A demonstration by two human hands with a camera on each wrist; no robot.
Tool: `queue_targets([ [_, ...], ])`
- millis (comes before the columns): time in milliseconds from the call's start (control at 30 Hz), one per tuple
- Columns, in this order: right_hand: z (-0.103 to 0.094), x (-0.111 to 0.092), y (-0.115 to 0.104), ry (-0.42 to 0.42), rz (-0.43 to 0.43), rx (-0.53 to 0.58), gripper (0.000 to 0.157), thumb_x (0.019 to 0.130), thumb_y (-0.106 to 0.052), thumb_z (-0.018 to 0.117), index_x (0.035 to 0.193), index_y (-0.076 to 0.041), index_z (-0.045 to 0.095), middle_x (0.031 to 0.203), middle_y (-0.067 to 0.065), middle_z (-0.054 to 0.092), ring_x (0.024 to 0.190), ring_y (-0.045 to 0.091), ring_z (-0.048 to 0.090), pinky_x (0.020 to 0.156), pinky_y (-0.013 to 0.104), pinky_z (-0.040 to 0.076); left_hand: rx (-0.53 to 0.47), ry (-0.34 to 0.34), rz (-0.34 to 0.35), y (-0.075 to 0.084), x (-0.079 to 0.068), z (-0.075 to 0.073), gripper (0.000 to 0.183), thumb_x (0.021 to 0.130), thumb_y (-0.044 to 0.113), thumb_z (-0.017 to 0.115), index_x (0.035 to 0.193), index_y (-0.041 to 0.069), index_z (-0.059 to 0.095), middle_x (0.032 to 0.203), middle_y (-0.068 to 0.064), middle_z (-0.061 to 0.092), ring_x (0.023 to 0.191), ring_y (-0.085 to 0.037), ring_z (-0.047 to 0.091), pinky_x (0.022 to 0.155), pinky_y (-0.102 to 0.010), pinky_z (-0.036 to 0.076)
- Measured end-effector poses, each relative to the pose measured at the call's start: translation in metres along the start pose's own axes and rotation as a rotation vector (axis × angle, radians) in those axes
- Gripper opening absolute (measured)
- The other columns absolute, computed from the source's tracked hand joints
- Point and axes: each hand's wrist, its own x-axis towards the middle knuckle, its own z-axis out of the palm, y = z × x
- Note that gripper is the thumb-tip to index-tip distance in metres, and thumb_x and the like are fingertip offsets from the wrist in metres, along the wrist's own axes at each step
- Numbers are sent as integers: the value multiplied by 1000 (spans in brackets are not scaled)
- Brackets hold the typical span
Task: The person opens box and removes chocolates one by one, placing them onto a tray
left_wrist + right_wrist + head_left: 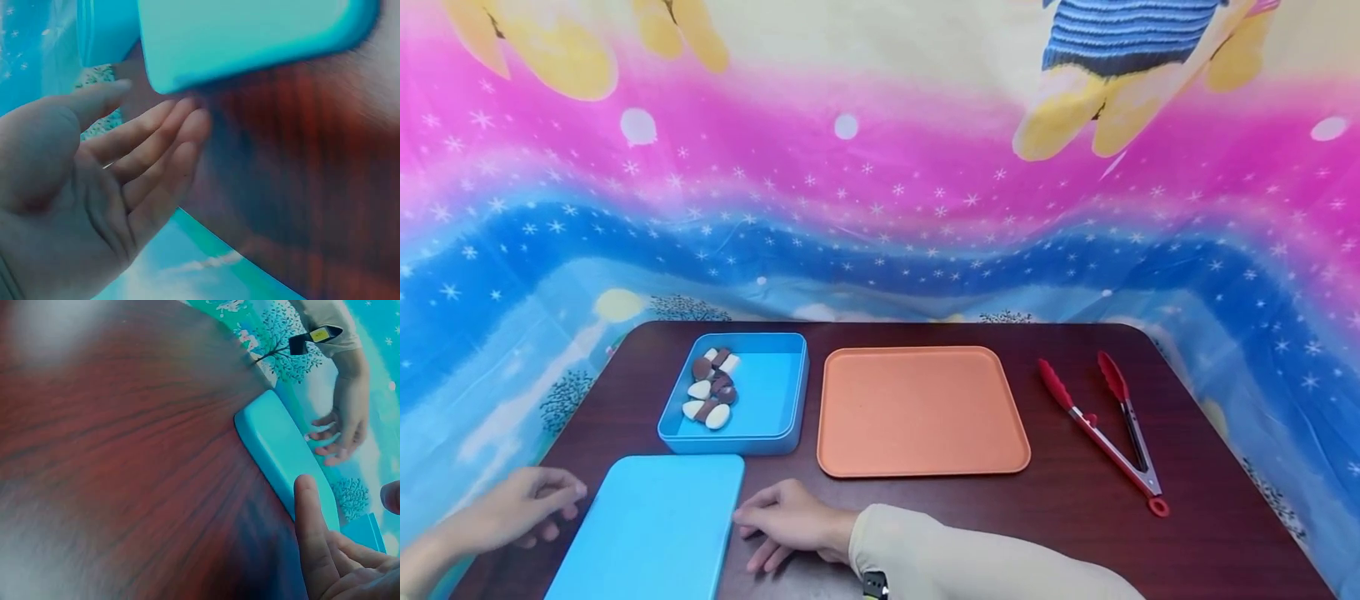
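Observation:
A flat light-blue lid [651, 529] lies on the table at the near left, with one hand on either side of it. My left hand [512, 508] hovers off its left edge, fingers relaxed and slightly bent; in the left wrist view the palm shows with nothing in it. At the right edge, my right hand [793, 521] has its thumb side right at the lid's rim, fingers loosely extended. Behind the lid stands an uncovered blue box [797, 408]. Brown and white chocolate-like pieces [713, 390] are gathered on the box's left side.
An orange tray [923, 412] lies right of the box. Farther right are red-tipped metal tongs [1112, 446], spread apart. All stand on a dark wooden table [970, 508], with a colourful printed cloth [880, 208] hanging behind and around it.

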Motion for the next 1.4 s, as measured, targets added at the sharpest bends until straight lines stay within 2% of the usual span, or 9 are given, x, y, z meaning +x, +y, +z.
queue_targets([
  [133, -8, -7, 0, 14, -37, -9, 25, 100, -22, 61, 112, -2, 71, 92, 7, 75, 58, 9, 65, 49, 20, 53, 139, 205, 20, 16, 8, -3, 46, 111, 21, 39, 127, -18, 55, 93, -5, 71, 67, -4, 61, 54, -29, 54],
  [233, -17, -12, -3, 19, -52, -29, 26, 101, -21, 60, 111, 0, 71, 93, 9, 77, 56, 7, 63, 48, 18, 51, 198, 343, 48, 31, 16, -2, 44, 110, 23, 42, 130, -13, 57, 93, -8, 74, 68, -4, 62, 55, -28, 52],
  [367, -27, -17, -6, 38, -67, -53, 26, 101, -20, 59, 110, 2, 70, 94, 15, 76, 55, 7, 62, 47, 17, 49, 244, 451, 81, 50, 29, 2, 45, 109, 30, 45, 133, -5, 58, 98, -15, 75, 69, -9, 64, 56, -27, 49],
  [500, -34, -22, -9, 64, -81, -71, 25, 100, -18, 61, 108, 3, 71, 94, 18, 76, 54, 8, 62, 46, 17, 49, 264, 516, 109, 67, 48, 7, 46, 108, 34, 45, 139, 0, 55, 118, -26, 70, 93, -31, 71, 68, -35, 54],
  [600, -38, -26, -11, 54, -102, -87, 26, 101, -18, 61, 110, 4, 70, 95, 20, 75, 55, 8, 62, 47, 17, 49, 239, 530, 114, 75, 64, 12, 54, 109, 36, 43, 146, -4, 45, 132, -33, 60, 112, -49, 63, 79, -51, 57],
  [700, -42, -30, -12, 34, -129, -108, 28, 101, -19, 60, 112, 5, 69, 98, 23, 74, 56, 9, 62, 48, 17, 50, 210, 526, 70, 81, 79, 17, 64, 110, 40, 38, 152, -7, 32, 139, -37, 51, 121, -55, 55, 89, -63, 54],
  [867, -51, -34, -8, 55, -161, -139, 28, 101, -17, 60, 112, 7, 68, 97, 24, 74, 56, 9, 62, 47, 19, 51, 133, 484, -15, 88, 102, 21, 72, 111, 43, 30, 158, -9, 12, 149, -43, 34, 133, -60, 40, 104, -72, 41],
  [1167, -69, -40, -4, 89, -163, -149, 30, 102, -16, 58, 117, 8, 66, 99, 26, 74, 58, 9, 63, 49, 21, 54, -85, 398, -119, 90, 129, 22, 70, 111, 44, 15, 160, -2, -3, 163, -38, 6, 149, -59, 8, 118, -74, 16],
  [1400, -84, -49, -7, 106, -196, -190, 33, 104, -19, 57, 119, 9, 65, 101, 28, 74, 61, 7, 65, 52, 21, 54, -193, 409, -137, 89, 140, 26, 68, 110, 42, 9, 159, -5, 1, 165, -34, 5, 152, -55, 5, 123, -68, 12],
])
